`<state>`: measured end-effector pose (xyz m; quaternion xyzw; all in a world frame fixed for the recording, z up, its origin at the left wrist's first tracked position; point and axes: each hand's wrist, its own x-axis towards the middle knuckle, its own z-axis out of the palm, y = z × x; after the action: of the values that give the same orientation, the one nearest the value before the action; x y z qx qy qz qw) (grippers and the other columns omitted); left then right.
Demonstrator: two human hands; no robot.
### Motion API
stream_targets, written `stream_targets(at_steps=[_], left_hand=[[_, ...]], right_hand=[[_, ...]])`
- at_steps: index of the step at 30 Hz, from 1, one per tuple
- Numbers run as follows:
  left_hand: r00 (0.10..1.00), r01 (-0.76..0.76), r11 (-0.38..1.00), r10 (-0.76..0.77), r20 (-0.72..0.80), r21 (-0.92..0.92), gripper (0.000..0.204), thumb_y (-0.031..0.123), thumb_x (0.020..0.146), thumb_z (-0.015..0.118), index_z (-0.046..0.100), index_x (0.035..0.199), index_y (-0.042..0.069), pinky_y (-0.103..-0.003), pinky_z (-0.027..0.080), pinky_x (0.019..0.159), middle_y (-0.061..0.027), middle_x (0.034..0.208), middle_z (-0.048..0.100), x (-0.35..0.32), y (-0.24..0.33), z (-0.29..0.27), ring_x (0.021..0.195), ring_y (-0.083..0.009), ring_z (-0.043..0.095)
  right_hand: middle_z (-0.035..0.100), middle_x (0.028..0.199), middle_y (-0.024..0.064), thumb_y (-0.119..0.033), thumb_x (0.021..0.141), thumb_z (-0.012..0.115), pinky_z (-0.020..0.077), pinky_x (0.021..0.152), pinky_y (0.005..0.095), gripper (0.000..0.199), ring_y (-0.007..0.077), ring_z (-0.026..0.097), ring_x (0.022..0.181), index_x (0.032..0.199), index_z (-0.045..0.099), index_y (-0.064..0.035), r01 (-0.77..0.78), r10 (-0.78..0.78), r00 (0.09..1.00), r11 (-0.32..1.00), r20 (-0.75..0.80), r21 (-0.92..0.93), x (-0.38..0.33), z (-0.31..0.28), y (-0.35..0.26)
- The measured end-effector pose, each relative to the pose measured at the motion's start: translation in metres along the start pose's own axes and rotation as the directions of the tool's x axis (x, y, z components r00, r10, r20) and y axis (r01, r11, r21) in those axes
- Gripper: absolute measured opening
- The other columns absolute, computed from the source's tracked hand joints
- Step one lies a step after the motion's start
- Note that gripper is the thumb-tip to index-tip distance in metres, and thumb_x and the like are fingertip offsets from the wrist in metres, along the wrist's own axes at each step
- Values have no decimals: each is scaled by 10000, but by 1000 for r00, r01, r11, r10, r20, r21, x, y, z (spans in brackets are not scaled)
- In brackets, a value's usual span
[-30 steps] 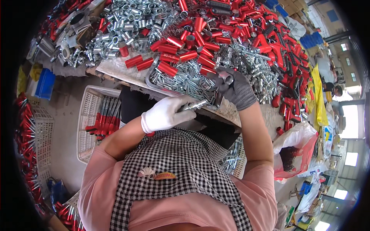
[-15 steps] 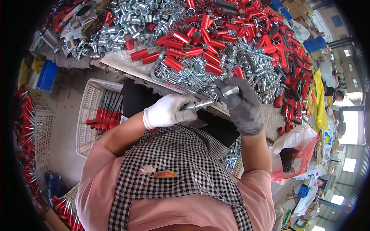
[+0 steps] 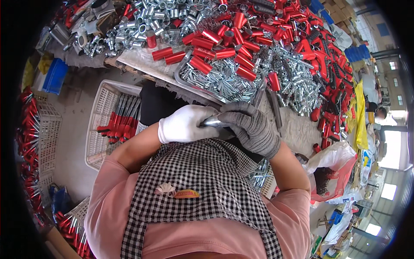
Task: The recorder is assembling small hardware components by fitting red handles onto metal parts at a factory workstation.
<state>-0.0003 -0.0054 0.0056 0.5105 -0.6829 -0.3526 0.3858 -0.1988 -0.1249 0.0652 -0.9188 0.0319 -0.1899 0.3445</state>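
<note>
In front of my apron my two gloved hands meet around one piece of shiny metal. My left hand (image 3: 184, 124), in a white glove, is closed on a silver metal cylinder (image 3: 212, 121). My right hand (image 3: 251, 128), in a grey knitted glove, has its fingers wrapped over the cylinder's right end. What lies inside the right fingers is hidden. Just beyond my hands, a metal tray (image 3: 183, 83) full of thin silver pins (image 3: 222, 80) sits at the table's edge. Several red tubes (image 3: 200, 64) lie across the tray's far side.
Silver rings (image 3: 148, 23) are heaped at the far left of the table, red handles (image 3: 317, 64) at the right. On the floor to my left, a white crate (image 3: 95, 125) holds red-handled tools (image 3: 125, 118). A white and red bag (image 3: 332, 168) stands at right.
My right hand moved left and in toward my left hand, carrying the metal sleeve over the stepped rod that my left hand held. The rod is now covered. The view shifted slightly.
</note>
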Motion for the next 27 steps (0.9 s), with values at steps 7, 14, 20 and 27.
stream_targets(at_steps=[7, 14, 20, 27], left_hand=[[997, 46, 998, -48, -63, -33, 351, 164, 763, 757, 655, 1046, -17, -364, 517, 663, -159, 794, 649, -2, 5, -4, 701, -279, 653], [994, 92, 996, -92, -52, -15, 369, 248, 811, 733, 659, 1085, 12, -384, 535, 695, -169, 840, 675, -3, -1, -6, 768, -309, 688], [999, 15, 1000, -13, -51, 26, 367, 261, 785, 759, 655, 1042, 21, -405, 531, 692, -174, 828, 660, -1, -6, 0, 765, -340, 672], [999, 46, 998, -46, 5, 35, 344, 263, 786, 755, 650, 1009, 23, -408, 528, 688, -173, 817, 653, 1, 2, 2, 764, -351, 666]], right_hand=[[677, 1049, 145, -173, 866, 699, 535, 848, 392, 342, 317, 661, 955, 1194, 653, -86, -282, 325, 913, 939, 247, -196, 8, 10, 2], [718, 931, 109, -454, 778, 811, 570, 693, 375, 662, 280, 703, 734, 1232, 585, -28, -600, 589, 791, 800, 164, 19, 16, -11, -17], [695, 955, 109, -323, 840, 761, 543, 781, 351, 460, 267, 692, 844, 1208, 642, -74, -378, 381, 922, 924, 69, -51, 9, -1, -4], [646, 1118, 97, 32, 737, 735, 547, 858, 378, 449, 291, 644, 1039, 1158, 694, -119, 13, -12, 996, 1000, 94, -13, 5, -5, 4]])
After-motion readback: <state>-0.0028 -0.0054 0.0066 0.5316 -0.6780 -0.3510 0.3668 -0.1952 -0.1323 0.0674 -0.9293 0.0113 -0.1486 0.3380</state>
